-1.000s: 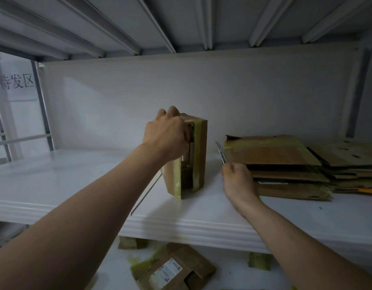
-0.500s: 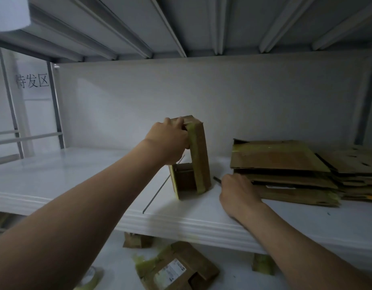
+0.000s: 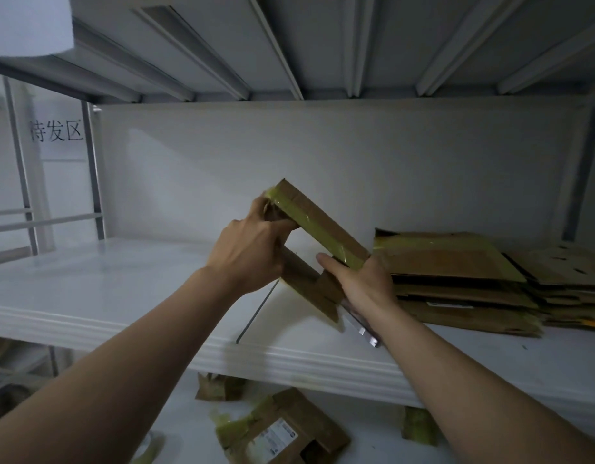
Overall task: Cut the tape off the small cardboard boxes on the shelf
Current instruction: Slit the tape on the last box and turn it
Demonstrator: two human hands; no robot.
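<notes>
Since half a second ago we have lifted the small cardboard box [image 3: 326, 226] off the shelf [image 3: 88, 296] and tipped it. It stood upright then. It now hangs slanted in both hands, its taped panel running from 10 o'clock down to 4 o'clock. Our right hand, which lay low on the shelf beside the box, has come up to take it.

In the head view, our left hand [image 3: 252, 252] grips the box's upper end, fingers curled round the corner and tucked inside the open carton. Our right hand [image 3: 359, 286] clasps the lower end of the panel, with one finger stretched along its underside. A strip of yellow-green tape [image 3: 309, 222] runs along that panel's edge.

A knife [image 3: 361, 324] shows just beneath our right wrist; we cannot tell whether the hand holds it or it lies on the shelf. At 3 o'clock from the box, a stack of flattened cardboard [image 3: 457, 266] rests on the shelf. At 6 o'clock, below the shelf, lies a labelled carton [image 3: 289, 430].
</notes>
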